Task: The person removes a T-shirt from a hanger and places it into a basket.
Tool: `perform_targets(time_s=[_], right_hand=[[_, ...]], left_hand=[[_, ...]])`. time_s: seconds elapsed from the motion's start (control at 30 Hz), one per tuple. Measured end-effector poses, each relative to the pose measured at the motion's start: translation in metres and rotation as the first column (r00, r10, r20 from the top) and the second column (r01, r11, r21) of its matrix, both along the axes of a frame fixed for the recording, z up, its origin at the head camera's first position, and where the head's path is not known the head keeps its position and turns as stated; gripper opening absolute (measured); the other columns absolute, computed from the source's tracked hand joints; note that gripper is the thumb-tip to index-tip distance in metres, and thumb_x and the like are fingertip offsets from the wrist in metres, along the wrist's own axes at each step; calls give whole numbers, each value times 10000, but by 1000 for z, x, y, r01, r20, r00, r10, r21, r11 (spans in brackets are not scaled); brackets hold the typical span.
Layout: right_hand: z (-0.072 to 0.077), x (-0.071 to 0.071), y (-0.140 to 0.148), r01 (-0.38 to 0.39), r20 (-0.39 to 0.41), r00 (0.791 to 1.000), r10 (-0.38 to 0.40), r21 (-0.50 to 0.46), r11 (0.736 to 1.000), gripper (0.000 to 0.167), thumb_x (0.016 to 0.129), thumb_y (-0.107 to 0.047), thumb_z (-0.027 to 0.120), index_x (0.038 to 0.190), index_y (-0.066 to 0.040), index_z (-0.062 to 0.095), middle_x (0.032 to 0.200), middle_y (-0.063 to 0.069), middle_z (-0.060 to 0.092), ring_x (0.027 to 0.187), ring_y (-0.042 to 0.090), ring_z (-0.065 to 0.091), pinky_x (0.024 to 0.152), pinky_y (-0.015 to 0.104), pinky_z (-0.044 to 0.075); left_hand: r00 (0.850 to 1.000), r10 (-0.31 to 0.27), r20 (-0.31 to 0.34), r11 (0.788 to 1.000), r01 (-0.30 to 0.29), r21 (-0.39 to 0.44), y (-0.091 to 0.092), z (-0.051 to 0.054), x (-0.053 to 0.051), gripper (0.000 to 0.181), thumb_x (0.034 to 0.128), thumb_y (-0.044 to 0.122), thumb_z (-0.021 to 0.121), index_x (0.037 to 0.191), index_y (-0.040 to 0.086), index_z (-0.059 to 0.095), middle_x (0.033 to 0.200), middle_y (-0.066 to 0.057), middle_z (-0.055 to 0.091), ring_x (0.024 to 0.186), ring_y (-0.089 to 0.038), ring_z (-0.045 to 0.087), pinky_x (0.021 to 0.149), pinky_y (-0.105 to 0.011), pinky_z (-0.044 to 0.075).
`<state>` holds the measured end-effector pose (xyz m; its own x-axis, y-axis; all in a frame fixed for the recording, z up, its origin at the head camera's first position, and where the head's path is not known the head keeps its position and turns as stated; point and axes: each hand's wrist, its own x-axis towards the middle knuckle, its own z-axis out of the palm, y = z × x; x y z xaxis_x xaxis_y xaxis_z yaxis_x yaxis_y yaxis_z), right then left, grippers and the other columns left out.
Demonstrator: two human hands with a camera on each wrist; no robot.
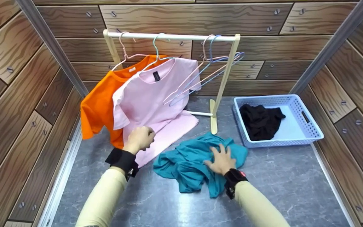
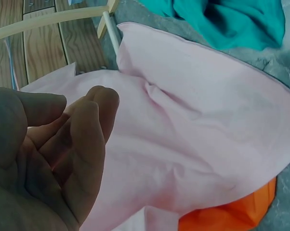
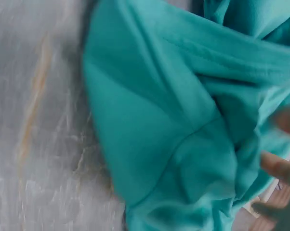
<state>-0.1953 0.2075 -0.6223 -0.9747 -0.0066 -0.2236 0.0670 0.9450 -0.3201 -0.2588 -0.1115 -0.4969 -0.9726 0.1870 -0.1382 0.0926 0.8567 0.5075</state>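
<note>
A crumpled teal garment lies on the grey floor. Over its right side my right hand spreads its fingers, gripping nothing; whether it touches the cloth I cannot tell. My left hand is in front of the lower part of a pink T-shirt, its fingers loosely curled. In the left wrist view no cloth shows between the thumb and fingers. The pink T-shirt hangs on a green hanger, its hem spread on the floor. Behind it, an orange T-shirt hangs on a pink hanger.
A small rack with a white rail bears the hangers. Bare pink and blue hangers hang at its right end. To the right stands a light blue basket with a black garment in it. Wood-patterned walls enclose the floor.
</note>
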Motion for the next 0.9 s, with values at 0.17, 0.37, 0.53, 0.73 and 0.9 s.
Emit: perform_targets(time_s=[0.17,0.37,0.53,0.73,0.9], right_hand=[[-13,5,-23,57,161,985,-55,-12,998,953,732,-700,687,1523,-353,287,1632,186,-112,1401,634,107,888,806,344],[-18,4,-51,9,78,997,-7,-24,1000,613,772,-333,766,1327,-179,558,1578,227,197,1264,564,362,807,642,494],[-10,2,-45,-72,24,997,74,-69,995,158,753,-47,686,848,-135,595,1027,95,552,853,305,527,647,408,437],[22,-11,-16,-186,-42,983,181,-184,965,245,672,119,549,726,-109,477,721,-4,434,689,196,428,606,322,345],[77,-29,9,-237,-80,971,227,-144,961,243,690,99,565,828,-97,608,848,67,627,796,255,572,711,419,475]], left_hand=[[999,-42,24,999,41,35,10,-7,3,227,964,196,533,863,92,707,704,-4,706,429,-88,590,429,-255,504],[999,-34,33,999,33,37,16,-8,5,213,958,192,535,909,79,709,690,1,695,421,-91,581,431,-261,499],[998,-31,51,999,28,47,14,-6,8,213,965,194,523,906,86,698,709,-14,698,477,-170,649,434,-263,508],[998,-7,56,1000,5,30,9,-1,8,212,965,212,520,920,108,699,713,12,693,521,-193,681,440,-264,516],[998,-15,56,1000,14,19,8,4,6,217,969,233,521,945,112,699,722,10,701,454,-121,633,432,-259,517]])
